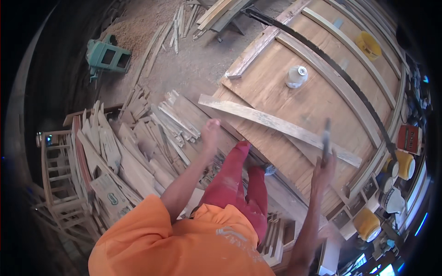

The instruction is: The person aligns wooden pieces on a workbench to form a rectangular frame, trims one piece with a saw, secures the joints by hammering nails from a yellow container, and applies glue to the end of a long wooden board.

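My right hand (325,172) is closed around a slim grey hand tool (326,140), raised upright; motion blurs its kind. The tool stands in front of the right part of a pale wooden strip (262,117), which lies slanted across a plywood panel (294,106). My left hand (211,132) hangs in the air left of the panel's near edge, its fingers curled; whatever they may hold is hidden. A white bottle (296,77) stands on the panel beyond the strip. Beneath the strip's right half lies a flat wooden piece (301,148).
Scrap boards (108,147) and offcuts heap up at my left, beside a wooden ladder-like frame (57,179). A green machine (108,55) stands near sawdust at the far left. A yellow container (368,46) sits at the far right; yellow-lidded jars (367,224) stand nearer.
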